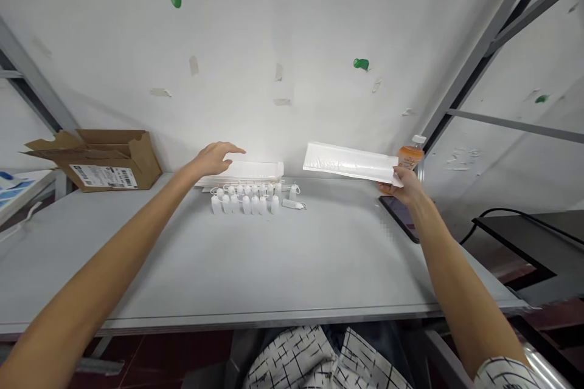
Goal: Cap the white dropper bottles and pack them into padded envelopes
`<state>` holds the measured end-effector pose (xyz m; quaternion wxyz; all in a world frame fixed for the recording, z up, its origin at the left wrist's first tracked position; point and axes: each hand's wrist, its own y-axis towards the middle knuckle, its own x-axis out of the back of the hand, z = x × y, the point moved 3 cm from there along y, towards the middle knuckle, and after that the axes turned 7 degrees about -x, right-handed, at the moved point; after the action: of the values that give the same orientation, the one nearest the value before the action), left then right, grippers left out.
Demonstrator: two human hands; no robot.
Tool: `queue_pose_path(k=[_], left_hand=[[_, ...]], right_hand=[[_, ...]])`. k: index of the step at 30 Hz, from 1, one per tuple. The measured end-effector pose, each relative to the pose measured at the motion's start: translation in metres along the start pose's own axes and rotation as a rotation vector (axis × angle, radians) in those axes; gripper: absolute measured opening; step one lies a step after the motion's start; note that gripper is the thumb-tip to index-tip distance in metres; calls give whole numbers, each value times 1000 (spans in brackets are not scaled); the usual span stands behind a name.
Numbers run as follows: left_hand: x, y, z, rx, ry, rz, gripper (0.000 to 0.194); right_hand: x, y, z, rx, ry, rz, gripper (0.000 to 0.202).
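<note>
My right hand [401,185] grips one end of a long flat white padded mailer [349,160], which it holds up above the table with the far end pointing left. Empty and with fingers apart, my left hand [218,157] hovers by a stack of similar white mailers [255,169] near the wall. In front of that stack stand rows of small white squeeze bottles [246,204] with looped cap straps. One bottle [292,204] lies on its side at the right end of the rows.
An opened cardboard box [109,161] with a label sits at the back left. Behind my right hand stands an orange drink bottle [410,153], and a phone [401,217] lies below it. The grey table [274,267] ends at a front edge near my lap.
</note>
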<state>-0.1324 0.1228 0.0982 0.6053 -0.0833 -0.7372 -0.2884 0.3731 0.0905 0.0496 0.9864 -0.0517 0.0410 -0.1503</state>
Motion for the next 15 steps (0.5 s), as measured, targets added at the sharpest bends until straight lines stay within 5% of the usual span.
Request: queue_pose_path(k=[3,6,12,15], left_hand=[[-18,11,44,118,-50,375,73],[-29,15,60,139,-96,492,77],[-36,16,64,78,-186,454,60],[-32,14,57,32,-145,263,46]], right_hand=[[-16,15,-15,-106,-29,-33,12],[-33,26,-31,-166,-73,-33,19],[-41,29,-47,-189,-223,-166,35],[-40,19,-44,-132,-371,-244,33]])
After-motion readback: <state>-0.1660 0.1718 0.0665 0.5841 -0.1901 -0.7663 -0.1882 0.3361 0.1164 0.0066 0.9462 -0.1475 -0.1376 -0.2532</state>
